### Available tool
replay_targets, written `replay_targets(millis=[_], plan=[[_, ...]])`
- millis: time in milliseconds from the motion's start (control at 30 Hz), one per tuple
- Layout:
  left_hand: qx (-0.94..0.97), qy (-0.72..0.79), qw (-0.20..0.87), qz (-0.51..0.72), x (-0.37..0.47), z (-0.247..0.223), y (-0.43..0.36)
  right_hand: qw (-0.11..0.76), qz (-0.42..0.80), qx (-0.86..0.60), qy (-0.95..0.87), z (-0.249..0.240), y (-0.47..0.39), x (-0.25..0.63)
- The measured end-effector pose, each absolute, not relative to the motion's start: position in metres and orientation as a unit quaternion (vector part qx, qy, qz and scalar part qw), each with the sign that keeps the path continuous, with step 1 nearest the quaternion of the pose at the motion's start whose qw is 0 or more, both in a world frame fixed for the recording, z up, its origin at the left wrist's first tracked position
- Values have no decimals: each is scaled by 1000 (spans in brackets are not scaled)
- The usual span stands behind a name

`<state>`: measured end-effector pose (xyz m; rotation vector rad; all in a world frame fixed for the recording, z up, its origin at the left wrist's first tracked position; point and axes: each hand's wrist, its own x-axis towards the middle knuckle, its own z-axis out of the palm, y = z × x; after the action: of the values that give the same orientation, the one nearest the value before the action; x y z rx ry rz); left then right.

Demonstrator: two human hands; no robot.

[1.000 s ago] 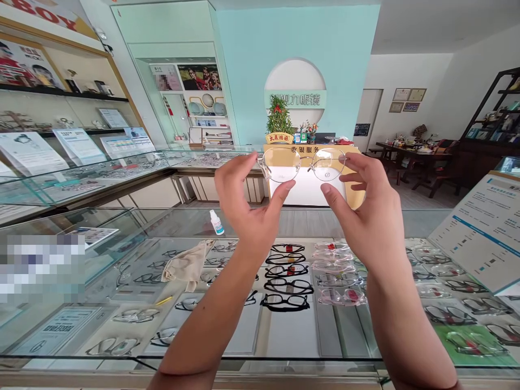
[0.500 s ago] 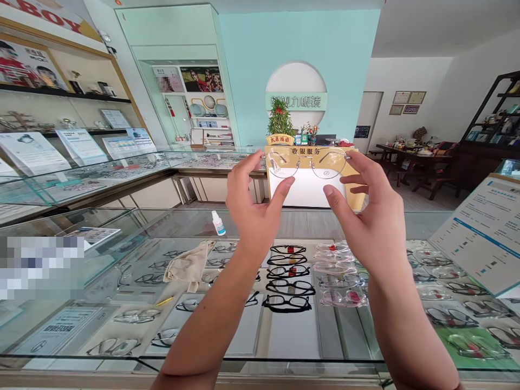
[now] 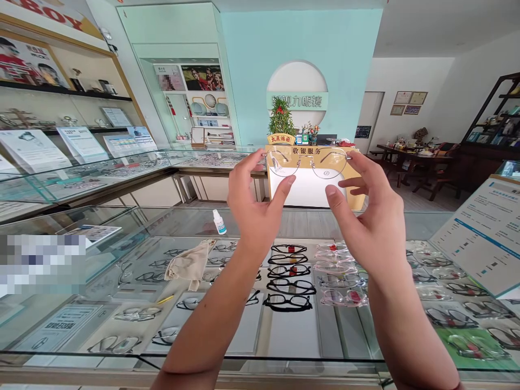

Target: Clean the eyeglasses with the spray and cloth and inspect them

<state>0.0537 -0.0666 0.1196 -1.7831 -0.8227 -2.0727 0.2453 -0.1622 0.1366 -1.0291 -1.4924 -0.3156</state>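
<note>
A pair of thin-rimmed eyeglasses is held up in front of me, above the glass display counter. My left hand grips its left end near the hinge with the fingers, the thumb standing apart below the lens. At the right end, my right hand holds the other hinge between its fingers, thumb also pointing inward below the lens. Both lenses are see-through, with the cashier desk showing behind them. On the counter lie a beige cloth and a small white spray bottle, left of my left forearm.
Under the counter glass several rows of spectacle frames are laid out. A printed sign leans at the right. A yellow stick lies near the cloth. Beyond stands a cashier desk with a plant.
Almost nothing differs. The eyeglasses and both hands keep their place, while the view shifts very slightly.
</note>
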Motion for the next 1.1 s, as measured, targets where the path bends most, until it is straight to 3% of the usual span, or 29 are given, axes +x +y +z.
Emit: replay_targets(millis=[467, 767, 1100], plan=[[-610, -265, 181, -724, 54, 120, -70, 615, -77, -472, -627, 137, -160, 244], [-595, -212, 267, -728, 55, 126, -72, 622, -94, -442, -639, 134, -156, 246], [-606, -261, 197, -725, 53, 119, -67, 625, -90, -445, -635, 134, -155, 247]])
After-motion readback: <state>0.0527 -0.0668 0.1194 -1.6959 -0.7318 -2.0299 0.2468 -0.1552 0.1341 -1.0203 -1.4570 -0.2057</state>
